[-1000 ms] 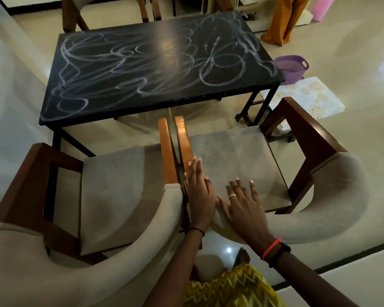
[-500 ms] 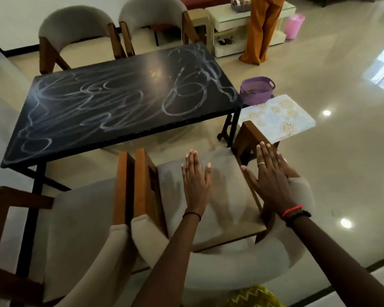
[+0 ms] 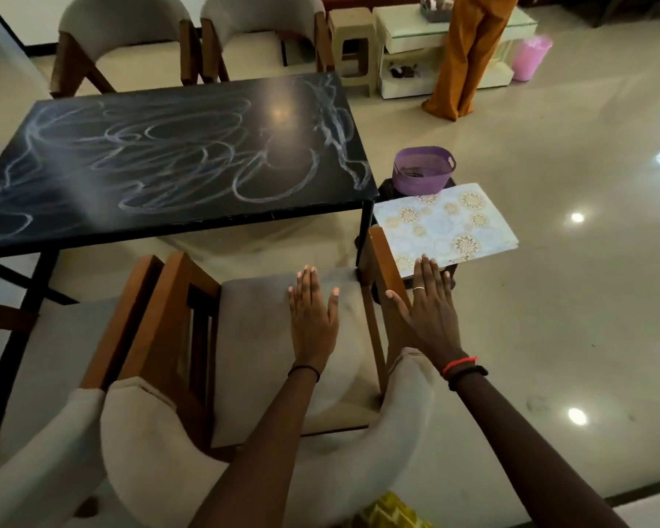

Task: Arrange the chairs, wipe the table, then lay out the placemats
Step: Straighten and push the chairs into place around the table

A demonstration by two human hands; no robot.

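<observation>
Chair (image 3: 161, 443) at 6 o'clock, short of table (image 3: 168, 158). Left hand (image 3: 313, 322) flat over seat (image 3: 252, 344), right hand (image 3: 431, 314) flat on armrest (image 3: 382, 257) (neither gripping). Push evenly, both sides, square to table edge.

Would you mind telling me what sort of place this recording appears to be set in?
Most likely a home dining area: a black table streaked with white smears, upholstered wooden armchairs on both its long sides, and patterned placemats waiting beside it, above a glossy floor.
</observation>
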